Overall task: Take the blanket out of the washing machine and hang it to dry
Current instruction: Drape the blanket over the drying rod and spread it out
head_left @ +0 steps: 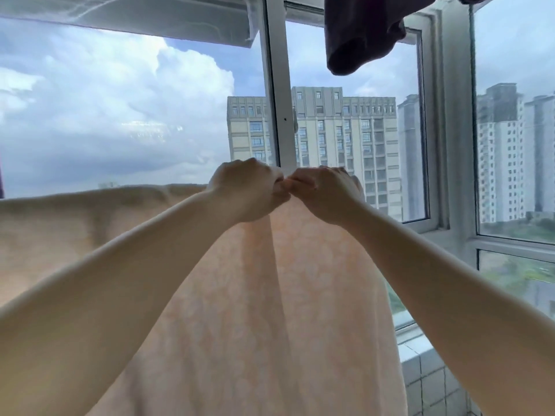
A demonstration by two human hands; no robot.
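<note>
Both forearms reach up; left hand (252, 190) and right hand (321, 193) fingers pinch the blanket (270, 310) top edge.

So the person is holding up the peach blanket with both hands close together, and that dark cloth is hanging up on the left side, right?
Not quite. The dark cloth hangs at the upper right, not the left, as the head view shows. The rest holds: the left hand and the right hand grip the top edge of the peach blanket close together, in front of the window frame.
</note>
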